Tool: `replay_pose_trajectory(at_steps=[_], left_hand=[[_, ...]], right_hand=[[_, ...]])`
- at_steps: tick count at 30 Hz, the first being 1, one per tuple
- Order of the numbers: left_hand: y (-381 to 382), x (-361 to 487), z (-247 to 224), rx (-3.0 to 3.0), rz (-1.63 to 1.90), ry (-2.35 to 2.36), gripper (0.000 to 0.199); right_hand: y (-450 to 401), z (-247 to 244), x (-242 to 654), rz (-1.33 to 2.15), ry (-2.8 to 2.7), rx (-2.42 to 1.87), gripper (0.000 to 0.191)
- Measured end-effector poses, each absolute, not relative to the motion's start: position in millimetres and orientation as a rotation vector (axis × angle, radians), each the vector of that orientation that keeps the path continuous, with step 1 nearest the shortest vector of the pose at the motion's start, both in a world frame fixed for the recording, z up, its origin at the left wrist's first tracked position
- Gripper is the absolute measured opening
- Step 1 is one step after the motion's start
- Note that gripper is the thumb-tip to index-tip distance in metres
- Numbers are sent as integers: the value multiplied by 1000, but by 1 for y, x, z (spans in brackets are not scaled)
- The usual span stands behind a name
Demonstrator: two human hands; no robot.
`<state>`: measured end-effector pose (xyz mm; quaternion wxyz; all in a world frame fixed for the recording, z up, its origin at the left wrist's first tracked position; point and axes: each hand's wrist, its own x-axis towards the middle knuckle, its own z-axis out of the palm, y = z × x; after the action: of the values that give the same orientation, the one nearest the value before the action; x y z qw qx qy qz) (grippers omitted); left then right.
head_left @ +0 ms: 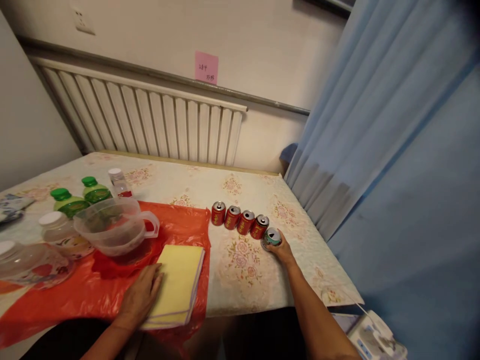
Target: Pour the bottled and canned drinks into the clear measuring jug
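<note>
Closest in was the folded yellow cloth [178, 282], just right of the left hand [144, 290] and partly under its fingers; it looked soft, light and floppy, nothing to break, so I'd have pinched a folded edge. That hand lay back-up on the cloth's left side, relaxed, thumb a bit apart, not clamped on anything I could make out. A red plastic sheet [197, 225] sat under both, probably slick. Further out, the right hand [283, 250] was closed around a greenish can [270, 239] standing upright on the table [262, 295], wrapped on its right side. Dark opening on top, so my guess was empty-ish: super light, thin walls, easy to dent or tip, a bit slippery. Gentle grip round the middle seemed right imo. Just beyond and left of that hand, four red cans [246, 223] stood in a slanting row, likely the same deal. Past the left hand was a clear plastic jug [112, 232], stiffish, with a handy handle on its right.
</note>
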<state>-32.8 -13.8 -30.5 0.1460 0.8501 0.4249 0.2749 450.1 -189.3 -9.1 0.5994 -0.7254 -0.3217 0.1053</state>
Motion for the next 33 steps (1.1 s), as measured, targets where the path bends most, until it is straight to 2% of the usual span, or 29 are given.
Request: replay_pose_trajectory(at_steps=[10,17,20,26,33], left_hand=[[-19,-26,-31,2642,752,1185,27],[-27,-26,-30,2646,727,1221,24],[-31,-27,-25,2604,700,1248,24],[-36,-28,-19,2530,640,1309,22],[-38,-27,-21,2468,633,1352,20]], right_hand=[[-196,-13,417,187,-696,-1820,70],[-189,-6,353,163,-751,-1866,65],[-167,11,320,201,-847,-1814,64],[-94,64,264,405,-1105,-1597,76],[-8,130,209,124,-1547,-1507,54]])
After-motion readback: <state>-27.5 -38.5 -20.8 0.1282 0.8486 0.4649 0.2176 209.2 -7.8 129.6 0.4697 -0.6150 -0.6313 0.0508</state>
